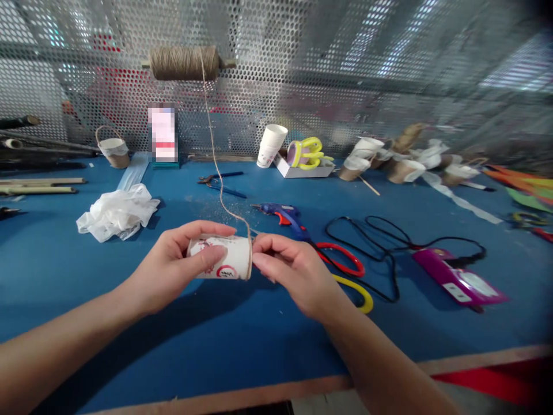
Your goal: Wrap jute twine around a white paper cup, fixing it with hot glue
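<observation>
A white paper cup (235, 253) with red and black print lies sideways in my left hand (185, 251), fingers wrapped round its wall. Pinched at the cup's right end, my right hand (287, 265) has its fingertips on the twine (212, 138) beside the rim. A band of twine runs along that end of the cup. From there the strand rises slack to a twine spool (184, 63) hung on the perforated metal wall. The exact grip of the right fingertips is partly hidden.
Beyond my hands lie a blue glue gun (283, 212), pliers (222, 183) and a crumpled white plastic bag (118, 212). Red-and-yellow-handled scissors (341, 257), a black cable and a purple packet (458, 276) are at right. Stacked cups (271, 145) and twine-wrapped cups (114, 151) stand behind.
</observation>
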Demonstrator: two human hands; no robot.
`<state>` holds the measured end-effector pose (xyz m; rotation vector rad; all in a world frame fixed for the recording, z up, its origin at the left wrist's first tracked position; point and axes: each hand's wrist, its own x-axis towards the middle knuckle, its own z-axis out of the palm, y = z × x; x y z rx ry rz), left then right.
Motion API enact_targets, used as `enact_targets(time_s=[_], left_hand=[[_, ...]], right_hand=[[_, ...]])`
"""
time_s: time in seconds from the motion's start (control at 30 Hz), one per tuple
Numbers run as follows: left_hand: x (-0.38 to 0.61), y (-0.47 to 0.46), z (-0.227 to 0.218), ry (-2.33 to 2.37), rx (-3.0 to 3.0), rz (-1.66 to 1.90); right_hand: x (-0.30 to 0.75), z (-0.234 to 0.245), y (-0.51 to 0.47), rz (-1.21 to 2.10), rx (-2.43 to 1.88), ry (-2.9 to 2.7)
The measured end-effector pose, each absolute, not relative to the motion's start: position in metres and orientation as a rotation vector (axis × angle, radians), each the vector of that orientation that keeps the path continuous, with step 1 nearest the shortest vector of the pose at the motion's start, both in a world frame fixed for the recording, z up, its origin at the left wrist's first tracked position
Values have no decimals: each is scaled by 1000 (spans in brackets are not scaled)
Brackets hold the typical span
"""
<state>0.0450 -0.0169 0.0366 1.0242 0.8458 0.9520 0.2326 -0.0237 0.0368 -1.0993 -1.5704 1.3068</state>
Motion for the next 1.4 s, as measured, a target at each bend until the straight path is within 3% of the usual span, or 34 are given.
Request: enact_targets(time_s=[0.73,0.97,1.4], left_hand=[[50,-12,34,902,772,893],[49,-10,36,885,625,840],[49,-8,36,889,612,884]], right_hand=[[234,25,-16,1499,-1240,-1314],[236,19,-14,1347,-1166,-1204],[234,30,-29,601,-1145,-1950]])
